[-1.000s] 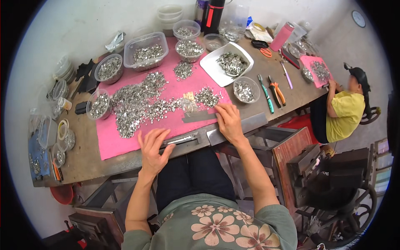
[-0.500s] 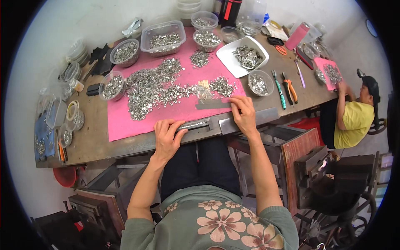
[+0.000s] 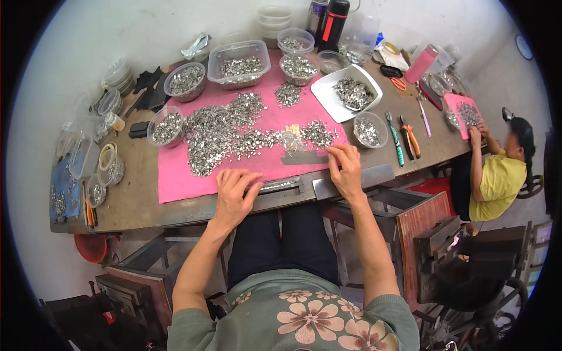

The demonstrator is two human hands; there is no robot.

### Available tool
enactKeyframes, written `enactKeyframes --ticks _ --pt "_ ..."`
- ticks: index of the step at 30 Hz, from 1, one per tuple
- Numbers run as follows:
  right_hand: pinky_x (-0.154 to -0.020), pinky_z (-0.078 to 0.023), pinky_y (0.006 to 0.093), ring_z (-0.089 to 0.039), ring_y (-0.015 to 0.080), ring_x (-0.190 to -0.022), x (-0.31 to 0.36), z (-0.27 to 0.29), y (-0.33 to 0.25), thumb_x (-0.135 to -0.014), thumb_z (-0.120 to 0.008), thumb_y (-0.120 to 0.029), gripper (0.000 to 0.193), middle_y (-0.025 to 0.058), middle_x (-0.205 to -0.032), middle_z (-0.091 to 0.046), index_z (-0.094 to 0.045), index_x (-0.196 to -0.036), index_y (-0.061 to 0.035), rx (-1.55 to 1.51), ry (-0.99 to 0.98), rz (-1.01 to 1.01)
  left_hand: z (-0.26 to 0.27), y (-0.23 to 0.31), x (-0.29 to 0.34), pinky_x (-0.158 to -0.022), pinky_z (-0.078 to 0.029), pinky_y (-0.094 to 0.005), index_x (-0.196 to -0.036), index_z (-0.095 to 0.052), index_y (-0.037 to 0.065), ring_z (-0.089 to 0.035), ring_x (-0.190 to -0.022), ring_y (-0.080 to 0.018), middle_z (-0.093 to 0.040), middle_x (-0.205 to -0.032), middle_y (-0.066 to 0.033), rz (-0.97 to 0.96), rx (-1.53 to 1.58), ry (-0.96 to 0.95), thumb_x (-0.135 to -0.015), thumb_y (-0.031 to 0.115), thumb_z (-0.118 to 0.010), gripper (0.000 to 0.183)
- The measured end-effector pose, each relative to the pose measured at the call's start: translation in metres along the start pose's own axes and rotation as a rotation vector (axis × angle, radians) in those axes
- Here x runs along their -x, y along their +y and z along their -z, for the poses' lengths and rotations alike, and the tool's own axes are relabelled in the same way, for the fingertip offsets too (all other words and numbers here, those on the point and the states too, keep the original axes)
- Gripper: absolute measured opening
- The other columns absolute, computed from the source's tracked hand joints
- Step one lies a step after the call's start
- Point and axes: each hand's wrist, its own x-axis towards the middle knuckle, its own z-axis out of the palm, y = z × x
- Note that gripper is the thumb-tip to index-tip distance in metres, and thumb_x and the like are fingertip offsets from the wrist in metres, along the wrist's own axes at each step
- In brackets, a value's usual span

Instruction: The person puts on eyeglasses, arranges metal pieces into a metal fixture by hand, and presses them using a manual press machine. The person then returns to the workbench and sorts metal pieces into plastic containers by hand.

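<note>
My left hand (image 3: pixel 235 194) is at the left end of a narrow dark metal channel (image 3: pixel 284 186) lying along the table's front edge, a row of small silvery pieces in it. Thumb and forefinger are brought together; anything between them is too small to make out. My right hand (image 3: pixel 347 174) is pinched too, at the right end of a flat grey strip (image 3: pixel 304 159) on the pink sheet (image 3: pixel 178 190); whether it grips the strip cannot be told. Beyond the strip lie clear thin pieces (image 3: pixel 291 141) and a heap of small metal parts (image 3: pixel 319 134).
A large spread of metal parts (image 3: pixel 225 126) covers the sheet. Around it stand tubs of parts (image 3: pixel 240 61), a white tray (image 3: pixel 328 93), pliers (image 3: pixel 413 137) and a toothbrush (image 3: pixel 394 140). A flat metal plate (image 3: pixel 354 182) overhangs the front edge. Another person (image 3: pixel 497 175) works at right.
My left hand has lifted slightly off the channel, uncovering more of its left end. The right hand stays by the strip's end. The whole view has shifted a little.
</note>
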Motion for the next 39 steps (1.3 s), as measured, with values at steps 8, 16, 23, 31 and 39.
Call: enactKeyframes --ticks 8,16,23,31,39 --pt "-0.077 -0.045 0.0395 -0.056 0.0275 -0.086 -0.013 -0.027 -0.018 -0.083 -0.07 -0.002 0.013 0.008 -0.088 -0.059 -0.071 -0.095 -0.0071 -0.098 -0.169 0.05 -0.027 -0.02 -0.057 -0.097 -0.035 -0.0426 -0.097 -0.073 0.012 -0.058 -0.098 -0.0226 -0.065 -0.097 -0.0033 -0.139 -0.017 -0.025 -0.085 0.013 -0.073 0.012" --pt "-0.078 -0.041 0.0398 -0.056 0.0257 -0.088 -0.013 -0.034 -0.02 -0.083 -0.074 -0.011 0.011 0.0064 -0.088 -0.057 -0.071 -0.094 -0.0098 0.045 -0.16 0.038 -0.048 -0.029 -0.083 -0.1 -0.033 -0.0461 -0.09 -0.071 0.014 -0.055 -0.097 -0.0236 -0.059 -0.09 -0.0028 -0.265 -0.052 -0.134 -0.082 0.015 -0.076 0.009" --pt "-0.077 -0.041 0.0395 -0.057 0.0255 -0.087 -0.009 -0.03 -0.023 -0.083 -0.074 -0.01 0.01 0.0056 -0.087 -0.057 -0.071 -0.092 -0.0097 0.01 -0.176 0.047 -0.048 -0.026 -0.088 -0.102 -0.032 -0.0489 -0.087 -0.073 0.016 -0.054 -0.097 -0.0235 -0.058 -0.09 -0.0033 -0.357 -0.067 -0.233 -0.08 0.015 -0.076 0.008" --pt "-0.077 -0.043 0.0382 -0.059 0.0256 -0.082 0.002 -0.028 -0.016 -0.083 -0.073 -0.004 0.009 0.0061 -0.084 -0.062 -0.07 -0.091 -0.0073 -0.16 -0.076 -0.139 -0.052 -0.029 -0.094 -0.102 -0.033 -0.0481 -0.088 -0.071 0.014 -0.055 -0.096 -0.0245 -0.057 -0.09 -0.0045 -0.27 -0.035 -0.248 -0.08 0.015 -0.076 0.009" --pt "-0.077 -0.041 0.0384 -0.058 0.0245 -0.086 0.001 -0.026 -0.02 -0.083 -0.073 -0.006 0.011 0.0047 -0.088 -0.06 -0.071 -0.093 -0.0097 -0.135 -0.109 -0.072 -0.058 -0.024 -0.107 -0.098 -0.034 -0.0524 -0.087 -0.069 0.015 -0.056 -0.098 -0.0257 -0.059 -0.09 -0.0056 -0.413 -0.172 -0.412 -0.083 0.017 -0.074 0.007"
